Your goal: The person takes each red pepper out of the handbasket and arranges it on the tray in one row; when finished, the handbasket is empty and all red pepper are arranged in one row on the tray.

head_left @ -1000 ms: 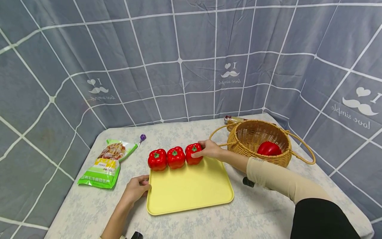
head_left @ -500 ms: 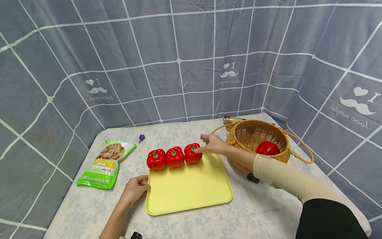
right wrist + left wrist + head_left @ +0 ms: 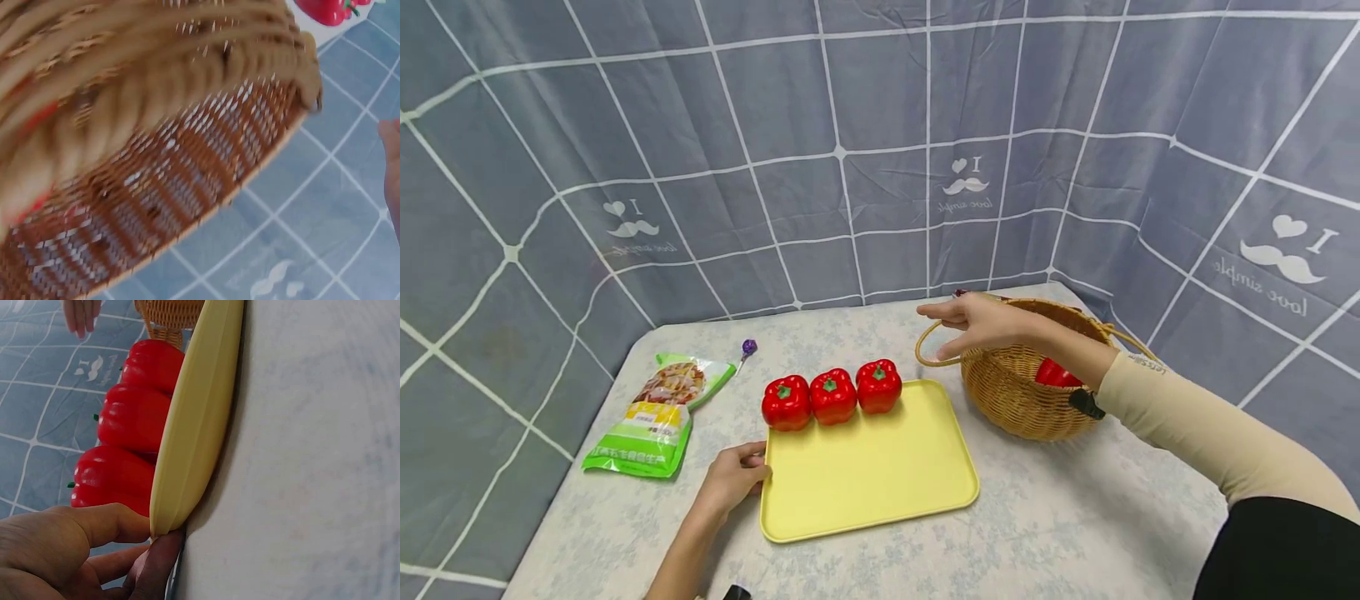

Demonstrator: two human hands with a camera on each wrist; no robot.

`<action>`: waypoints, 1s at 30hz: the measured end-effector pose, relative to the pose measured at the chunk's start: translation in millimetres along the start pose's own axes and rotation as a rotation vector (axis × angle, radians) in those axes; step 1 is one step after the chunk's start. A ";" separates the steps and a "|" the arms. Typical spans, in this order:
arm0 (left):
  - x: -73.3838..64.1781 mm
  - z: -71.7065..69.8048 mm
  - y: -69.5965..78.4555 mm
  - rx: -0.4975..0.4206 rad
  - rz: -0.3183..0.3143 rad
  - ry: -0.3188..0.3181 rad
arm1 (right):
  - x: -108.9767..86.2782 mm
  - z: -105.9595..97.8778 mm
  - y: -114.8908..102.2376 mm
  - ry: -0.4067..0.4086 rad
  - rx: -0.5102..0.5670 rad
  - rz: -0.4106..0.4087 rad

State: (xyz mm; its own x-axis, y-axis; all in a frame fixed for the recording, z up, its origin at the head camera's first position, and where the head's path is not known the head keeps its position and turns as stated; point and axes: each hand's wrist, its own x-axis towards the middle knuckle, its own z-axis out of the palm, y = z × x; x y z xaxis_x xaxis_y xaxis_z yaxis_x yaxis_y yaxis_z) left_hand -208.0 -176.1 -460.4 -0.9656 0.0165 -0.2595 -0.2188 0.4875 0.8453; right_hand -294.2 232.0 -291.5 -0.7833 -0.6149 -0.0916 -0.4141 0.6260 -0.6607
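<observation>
A yellow tray (image 3: 870, 467) lies on the cloth, with three red bell peppers (image 3: 834, 397) in a row along its far edge, toward the left. My left hand (image 3: 730, 481) pinches the tray's left edge; the left wrist view shows the fingers (image 3: 119, 526) at its rim. My right hand (image 3: 985, 323) is over the left side of a wicker basket (image 3: 1015, 400), fingers extended and holding nothing. Inside the basket is another red bell pepper (image 3: 1055, 374), partly hidden by the right forearm. Close up and blurred, the basket's rim fills much of the right wrist view.
A green food packet (image 3: 658, 417) lies left of the tray, with a purple-wrapped lollipop (image 3: 748, 348) behind it. The basket's loop handle (image 3: 929, 347) sticks out toward the peppers. Behind the table hangs a grey-blue checked curtain (image 3: 790, 167).
My right hand has let go of the rightmost bell pepper on the tray and moved up and right to the basket. My left hand stays at the tray's edge.
</observation>
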 end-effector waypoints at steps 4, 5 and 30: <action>1.2 -2.9 -2.3 -0.003 -0.002 0.002 | -7.2 -13.1 0.1 -0.033 -0.010 -0.009; 1.6 -3.4 -2.9 -0.006 -0.003 0.000 | -8.8 -15.4 0.5 -0.033 -0.011 -0.016; 4.3 -13.5 -4.2 0.049 -0.034 -0.006 | -17.7 -59.1 63.6 -0.196 -0.481 0.371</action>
State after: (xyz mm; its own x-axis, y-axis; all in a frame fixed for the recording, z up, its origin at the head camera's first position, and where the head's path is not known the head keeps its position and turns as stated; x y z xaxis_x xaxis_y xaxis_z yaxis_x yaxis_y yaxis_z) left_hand -213.2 -189.9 -458.8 -0.9570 0.0042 -0.2900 -0.2437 0.5301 0.8121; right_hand -334.2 311.0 -287.8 -0.8340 -0.3640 -0.4146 -0.3296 0.9314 -0.1546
